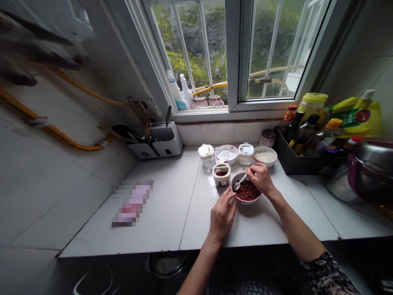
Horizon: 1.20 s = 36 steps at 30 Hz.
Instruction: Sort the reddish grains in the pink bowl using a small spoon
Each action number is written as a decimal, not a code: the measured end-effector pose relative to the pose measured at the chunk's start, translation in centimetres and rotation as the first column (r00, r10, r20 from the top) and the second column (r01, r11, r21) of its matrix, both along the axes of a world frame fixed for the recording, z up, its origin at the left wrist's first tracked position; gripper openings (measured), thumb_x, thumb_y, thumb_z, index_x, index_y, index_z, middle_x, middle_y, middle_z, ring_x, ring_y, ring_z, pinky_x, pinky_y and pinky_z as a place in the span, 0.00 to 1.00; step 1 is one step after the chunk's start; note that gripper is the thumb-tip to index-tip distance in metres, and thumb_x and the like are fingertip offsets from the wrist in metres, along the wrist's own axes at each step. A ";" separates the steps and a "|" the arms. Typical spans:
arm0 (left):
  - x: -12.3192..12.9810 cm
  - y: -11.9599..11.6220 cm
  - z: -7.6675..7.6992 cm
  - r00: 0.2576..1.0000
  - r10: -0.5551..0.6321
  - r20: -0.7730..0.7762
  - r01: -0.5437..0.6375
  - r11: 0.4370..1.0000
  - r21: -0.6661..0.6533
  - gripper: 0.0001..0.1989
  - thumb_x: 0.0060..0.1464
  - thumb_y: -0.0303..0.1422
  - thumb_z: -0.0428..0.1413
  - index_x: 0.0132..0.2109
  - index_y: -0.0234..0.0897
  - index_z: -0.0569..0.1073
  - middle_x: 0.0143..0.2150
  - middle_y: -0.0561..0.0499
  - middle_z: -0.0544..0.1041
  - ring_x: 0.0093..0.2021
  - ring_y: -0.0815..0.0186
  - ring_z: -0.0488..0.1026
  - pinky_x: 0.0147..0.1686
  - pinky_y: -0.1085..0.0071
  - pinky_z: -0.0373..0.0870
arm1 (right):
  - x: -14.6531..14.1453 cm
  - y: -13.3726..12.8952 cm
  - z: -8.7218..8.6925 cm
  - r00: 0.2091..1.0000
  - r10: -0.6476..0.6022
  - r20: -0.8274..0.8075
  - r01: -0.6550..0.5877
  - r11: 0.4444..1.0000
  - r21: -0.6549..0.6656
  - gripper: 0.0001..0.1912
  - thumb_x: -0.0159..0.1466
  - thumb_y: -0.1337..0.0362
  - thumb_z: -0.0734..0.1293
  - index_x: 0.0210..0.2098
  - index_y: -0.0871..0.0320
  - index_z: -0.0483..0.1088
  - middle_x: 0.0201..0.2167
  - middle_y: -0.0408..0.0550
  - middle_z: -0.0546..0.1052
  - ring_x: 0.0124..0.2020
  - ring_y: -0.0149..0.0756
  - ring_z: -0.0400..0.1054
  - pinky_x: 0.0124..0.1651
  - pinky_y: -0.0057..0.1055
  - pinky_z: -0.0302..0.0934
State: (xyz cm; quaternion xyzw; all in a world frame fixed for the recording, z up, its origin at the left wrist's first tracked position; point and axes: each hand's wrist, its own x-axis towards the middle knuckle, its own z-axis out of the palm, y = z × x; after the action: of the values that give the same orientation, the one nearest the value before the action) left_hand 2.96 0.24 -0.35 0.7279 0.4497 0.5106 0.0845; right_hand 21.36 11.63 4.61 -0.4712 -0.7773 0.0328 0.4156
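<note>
Spoon (237,185) of seemingly smooth plastic

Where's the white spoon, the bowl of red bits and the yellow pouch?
White spoon (242,180), head view: its handle.
Bowl (248,202), head view: its front wall.
Yellow pouch (353,116), head view: its printed front.

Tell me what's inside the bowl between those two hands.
Dark red bits lie in the bowl, and a white spoon, held in the right hand, reaches in. The bowl's bottom, and anything beneath the top layer, is covered.
</note>
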 end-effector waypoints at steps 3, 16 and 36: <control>0.0 0.0 0.1 1.000 0.007 -0.005 -0.007 1.000 -0.003 0.15 0.63 0.24 0.53 0.55 0.41 0.70 0.61 0.42 0.75 0.57 0.57 0.76 0.48 0.62 0.82 | 0.0 0.0 0.0 1.000 -0.007 0.003 0.007 1.000 -0.001 0.20 0.67 0.60 0.61 0.19 0.55 0.64 0.17 0.41 0.72 0.21 0.31 0.63 0.56 0.39 0.57; 0.0 0.0 0.1 1.000 0.011 -0.007 -0.011 1.000 -0.012 0.14 0.63 0.24 0.53 0.54 0.41 0.70 0.62 0.42 0.74 0.58 0.57 0.76 0.49 0.61 0.82 | 0.2 -0.1 0.7 0.983 -0.041 -0.179 0.025 0.995 -0.093 0.23 0.65 0.55 0.60 0.15 0.55 0.61 0.14 0.41 0.67 0.19 0.30 0.60 0.37 0.31 0.61; 0.2 0.2 0.2 1.000 0.012 0.011 -0.012 1.000 0.006 0.15 0.62 0.23 0.53 0.54 0.41 0.71 0.61 0.42 0.75 0.57 0.57 0.77 0.50 0.60 0.82 | -4.7 -1.1 3.9 0.999 -0.034 0.015 0.029 0.967 0.252 0.18 0.72 0.61 0.58 0.26 0.54 0.68 0.24 0.44 0.75 0.30 0.37 0.68 0.63 0.46 0.50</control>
State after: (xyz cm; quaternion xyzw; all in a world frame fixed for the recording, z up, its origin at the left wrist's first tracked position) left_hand 3.19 0.39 -0.18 0.7226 0.4521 0.5164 0.0816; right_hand 16.70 10.51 8.52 -0.4272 -0.7717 -0.0773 0.4648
